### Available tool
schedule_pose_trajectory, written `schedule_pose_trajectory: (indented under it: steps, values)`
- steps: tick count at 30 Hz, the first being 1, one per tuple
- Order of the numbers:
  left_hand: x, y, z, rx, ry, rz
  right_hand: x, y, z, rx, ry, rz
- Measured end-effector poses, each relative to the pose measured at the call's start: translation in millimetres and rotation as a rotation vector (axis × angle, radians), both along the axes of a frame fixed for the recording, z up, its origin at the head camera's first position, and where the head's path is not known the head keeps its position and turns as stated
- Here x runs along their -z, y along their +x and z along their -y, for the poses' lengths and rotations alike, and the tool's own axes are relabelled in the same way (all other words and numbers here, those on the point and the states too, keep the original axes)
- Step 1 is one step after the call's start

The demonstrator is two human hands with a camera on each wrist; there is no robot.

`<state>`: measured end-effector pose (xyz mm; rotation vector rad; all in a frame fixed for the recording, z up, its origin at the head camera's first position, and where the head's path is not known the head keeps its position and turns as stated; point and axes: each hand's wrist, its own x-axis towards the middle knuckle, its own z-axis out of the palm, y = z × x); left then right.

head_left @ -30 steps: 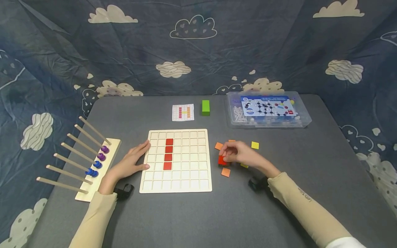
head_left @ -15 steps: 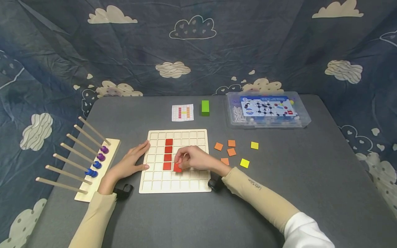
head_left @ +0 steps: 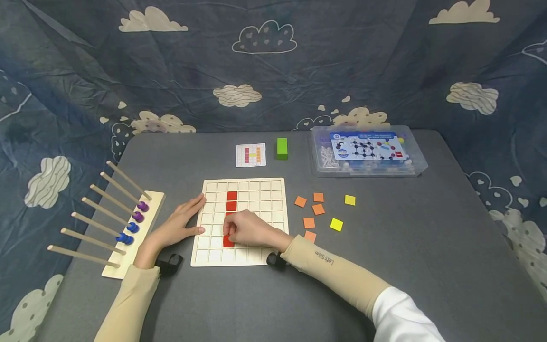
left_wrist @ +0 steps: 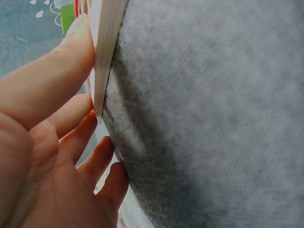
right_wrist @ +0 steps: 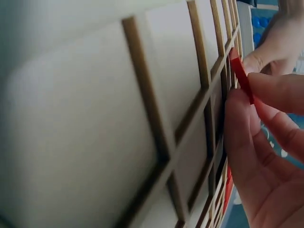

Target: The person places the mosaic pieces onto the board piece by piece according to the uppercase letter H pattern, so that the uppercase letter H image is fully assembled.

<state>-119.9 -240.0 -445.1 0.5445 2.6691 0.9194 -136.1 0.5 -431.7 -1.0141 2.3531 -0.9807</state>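
A pale wooden grid board (head_left: 260,256) lies mid-table, with a column of red square tiles (head_left: 232,195) in its third column. My right hand (head_left: 249,229) is over the board and pinches a red tile (right_wrist: 242,78) between thumb and fingers. In the right wrist view that tile is tilted, one edge right at the grid; in the head view it shows just below the column (head_left: 228,242). My hand covers part of the column. My left hand (head_left: 181,221) rests at the board's left edge, fingers spread, thumb and fingertips touching the side (left_wrist: 105,52).
Several orange tiles (head_left: 318,209) and two yellow tiles (head_left: 336,224) lie right of the board. Behind it are a pattern card (head_left: 250,155) and a green block (head_left: 282,148). A clear plastic box (head_left: 369,152) stands back right; a pegged wooden stand (head_left: 155,199) with beads is at left.
My right hand has picked up a red tile from beside the board and carried it left, over the grid to the lower end of the red column. My left hand has stayed put.
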Motion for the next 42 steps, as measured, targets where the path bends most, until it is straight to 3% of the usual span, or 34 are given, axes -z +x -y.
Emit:
schedule_pose_trajectory:
  steps: [5,9,12,16,23,31,42]
  values:
    - [-0.7,0.3,0.8,0.0,0.008,0.002,-1.5,4.6,5,-0.013,0.084,-0.125]
    - [-1.4,0.1,1.2,0.002,0.005,0.001,-1.4,5.5,5,-0.012,0.1,-0.156]
    - [-1.6,-0.3,1.0,0.004,0.001,0.0,-1.0,2.8,1,-0.005,0.038,-0.064]
    - [-1.7,-0.4,0.3,0.003,0.0,0.005,-0.8,-5.9,-14,0.01,-0.098,0.126]
    - [-2.9,0.4,1.1,0.018,0.011,-0.001,-1.7,-27.3,-61,0.055,-0.238,0.352]
    - [-3.3,0.8,1.8,0.028,0.015,-0.006,-4.5,-40.4,-131,0.182,-0.282,0.446]
    - [-2.3,0.2,1.6,0.02,0.011,-0.008,-10.2,-50.2,-238,0.434,-0.302,0.42]
